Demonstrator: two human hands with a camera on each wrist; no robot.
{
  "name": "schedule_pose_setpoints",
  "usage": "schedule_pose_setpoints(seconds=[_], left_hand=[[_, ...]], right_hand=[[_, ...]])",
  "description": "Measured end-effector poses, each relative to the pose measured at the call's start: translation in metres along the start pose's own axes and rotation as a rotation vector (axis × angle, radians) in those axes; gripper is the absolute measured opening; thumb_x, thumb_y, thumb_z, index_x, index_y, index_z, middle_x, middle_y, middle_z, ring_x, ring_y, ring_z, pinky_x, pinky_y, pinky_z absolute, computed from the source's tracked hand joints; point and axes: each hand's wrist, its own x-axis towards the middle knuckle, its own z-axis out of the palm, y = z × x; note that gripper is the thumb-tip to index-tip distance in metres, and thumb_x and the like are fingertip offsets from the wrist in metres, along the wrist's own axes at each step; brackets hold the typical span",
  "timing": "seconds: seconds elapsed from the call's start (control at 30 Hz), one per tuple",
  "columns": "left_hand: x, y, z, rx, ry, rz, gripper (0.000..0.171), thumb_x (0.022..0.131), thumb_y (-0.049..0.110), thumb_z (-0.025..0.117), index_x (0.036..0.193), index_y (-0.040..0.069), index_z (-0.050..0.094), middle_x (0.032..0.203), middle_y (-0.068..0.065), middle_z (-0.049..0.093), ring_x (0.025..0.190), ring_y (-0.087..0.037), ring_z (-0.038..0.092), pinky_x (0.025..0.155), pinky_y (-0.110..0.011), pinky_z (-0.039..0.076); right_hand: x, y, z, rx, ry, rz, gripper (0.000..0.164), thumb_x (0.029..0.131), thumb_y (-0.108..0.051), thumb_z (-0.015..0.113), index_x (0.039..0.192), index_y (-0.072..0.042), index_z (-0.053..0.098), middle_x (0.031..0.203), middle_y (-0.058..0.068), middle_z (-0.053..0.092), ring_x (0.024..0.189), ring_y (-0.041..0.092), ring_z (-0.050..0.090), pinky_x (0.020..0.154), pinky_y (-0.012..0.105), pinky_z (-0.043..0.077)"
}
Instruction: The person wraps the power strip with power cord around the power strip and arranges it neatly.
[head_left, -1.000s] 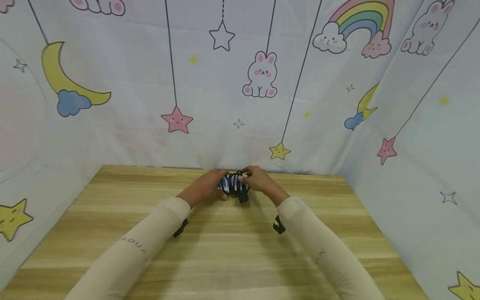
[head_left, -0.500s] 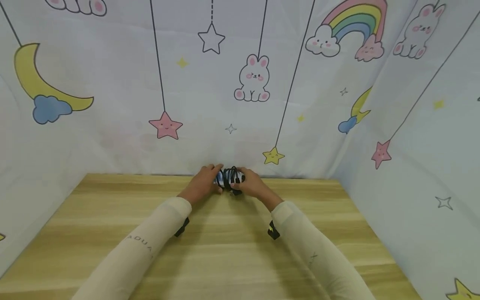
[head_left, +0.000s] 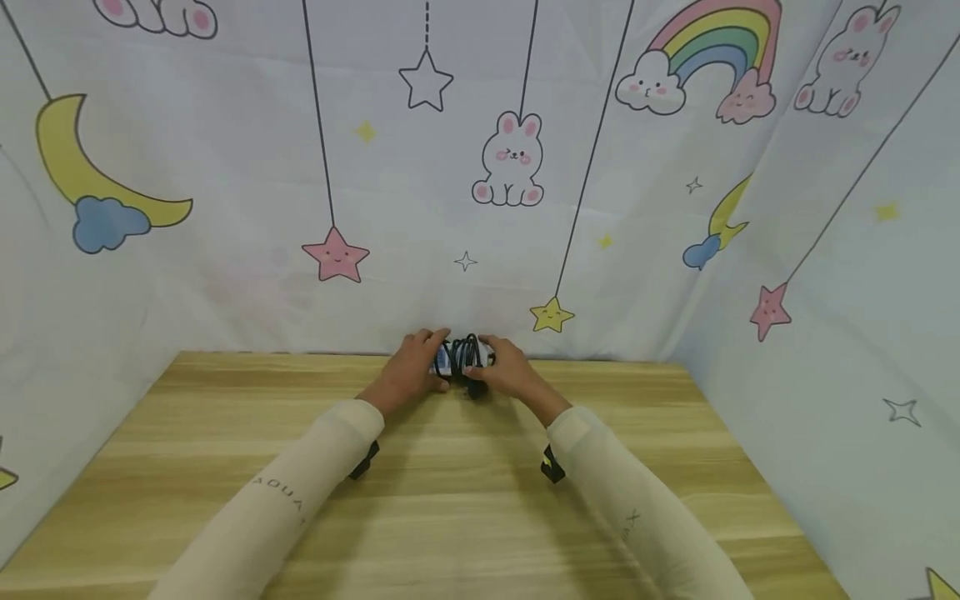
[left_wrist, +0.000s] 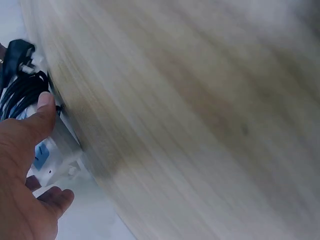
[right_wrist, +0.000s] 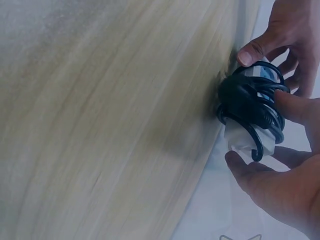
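A white power strip (head_left: 442,362) with blue sockets lies at the table's back edge, its black cord (head_left: 459,357) wound round the middle. My left hand (head_left: 407,372) holds the left end, thumb on the near side and fingers over the far side. At the other end, my right hand (head_left: 513,372) grips the strip, its thumb against the cord loops. The black plug (right_wrist: 242,102) faces the near side, close over the tabletop in the right wrist view. In the left wrist view, the left thumb presses the strip's body (left_wrist: 61,145) beside the coiled cord (left_wrist: 25,95).
The wood-grain table (head_left: 457,500) spreads toward me from the strip. A white cloth wall (head_left: 420,292) printed with stars and rabbits stands right behind the back edge. More cloth (head_left: 840,375) closes off the right side. Black wrist devices (head_left: 552,464) hang under both sleeves.
Both hands have shifted the power strip back, closer to the rear edge, and the plug has tipped lower. The right hand sits lower round its end. The head view has also shifted slightly.
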Motion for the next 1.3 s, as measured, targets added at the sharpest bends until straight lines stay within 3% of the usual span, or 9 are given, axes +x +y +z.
schedule_pose_setpoints(seconds=[0.23,0.43,0.57,0.63,0.8,0.87,1.1,1.17,1.3], left_hand=[[0.0,0.0,0.0,0.033,-0.037,0.012,0.112,0.085,0.047,0.1,0.175,0.021,0.039,0.16,-0.025,0.056,0.149,-0.05,0.052,0.122,-0.062,0.052],[0.01,-0.01,0.005,0.092,-0.013,0.042,0.116,0.084,0.053,0.099,0.177,0.027,0.036,0.161,-0.019,0.057,0.148,-0.047,0.056,0.117,-0.06,0.056],[0.008,-0.009,0.001,0.07,-0.007,0.052,0.114,0.085,0.054,0.098,0.176,0.028,0.036,0.16,-0.02,0.057,0.147,-0.049,0.055,0.116,-0.063,0.056],[-0.003,0.011,-0.017,0.054,-0.027,0.036,0.11,0.087,0.049,0.098,0.175,0.024,0.038,0.16,-0.023,0.056,0.147,-0.051,0.054,0.117,-0.064,0.055],[-0.001,0.007,-0.015,0.072,-0.04,0.023,0.111,0.086,0.052,0.098,0.175,0.025,0.039,0.161,-0.022,0.056,0.148,-0.049,0.054,0.116,-0.064,0.056],[0.008,-0.012,0.002,0.063,-0.014,0.04,0.113,0.084,0.056,0.098,0.175,0.029,0.038,0.159,-0.021,0.057,0.145,-0.048,0.055,0.114,-0.064,0.057],[-0.018,0.025,-0.035,0.08,-0.008,0.056,0.108,0.089,0.055,0.094,0.175,0.023,0.039,0.158,-0.024,0.057,0.144,-0.049,0.055,0.112,-0.063,0.057],[-0.018,0.025,-0.035,0.091,0.013,0.056,0.106,0.089,0.056,0.094,0.174,0.022,0.041,0.155,-0.023,0.058,0.14,-0.049,0.057,0.108,-0.067,0.058],[-0.031,0.047,-0.059,0.083,-0.017,0.008,0.105,0.09,0.057,0.093,0.173,0.017,0.043,0.162,-0.025,0.055,0.149,-0.053,0.053,0.116,-0.072,0.052]], right_hand=[[0.005,0.007,0.0,-0.01,-0.027,-0.016,0.081,0.103,-0.031,0.082,0.172,-0.009,0.045,0.17,0.024,0.053,0.152,0.046,0.057,0.124,0.063,0.049],[0.036,0.048,0.009,-0.015,-0.008,-0.071,0.091,0.096,-0.051,0.087,0.171,-0.018,0.048,0.168,0.019,0.056,0.15,0.037,0.059,0.122,0.058,0.051],[0.022,0.031,0.002,0.01,-0.01,-0.037,0.088,0.098,-0.04,0.085,0.172,-0.012,0.046,0.168,0.023,0.055,0.147,0.041,0.06,0.122,0.06,0.051],[0.005,0.009,-0.003,-0.005,-0.002,-0.005,0.082,0.101,-0.03,0.082,0.171,-0.008,0.045,0.166,0.026,0.054,0.145,0.045,0.061,0.121,0.062,0.051],[-0.005,-0.001,-0.003,0.005,0.009,-0.009,0.077,0.104,-0.026,0.079,0.171,-0.007,0.046,0.164,0.027,0.055,0.144,0.045,0.061,0.121,0.061,0.052],[-0.003,0.001,-0.003,0.019,0.002,-0.01,0.079,0.103,-0.028,0.08,0.171,-0.007,0.046,0.166,0.027,0.054,0.147,0.046,0.06,0.122,0.063,0.05],[-0.004,0.002,-0.002,0.022,0.016,-0.024,0.079,0.102,-0.028,0.08,0.171,-0.007,0.046,0.165,0.028,0.055,0.144,0.046,0.061,0.119,0.063,0.052],[-0.004,0.003,-0.003,0.029,0.021,-0.023,0.079,0.102,-0.029,0.079,0.171,-0.007,0.046,0.165,0.027,0.055,0.144,0.046,0.062,0.119,0.063,0.052],[-0.004,0.007,-0.005,0.02,0.026,-0.013,0.077,0.105,-0.033,0.077,0.171,-0.008,0.046,0.166,0.028,0.054,0.145,0.047,0.061,0.12,0.064,0.052]])
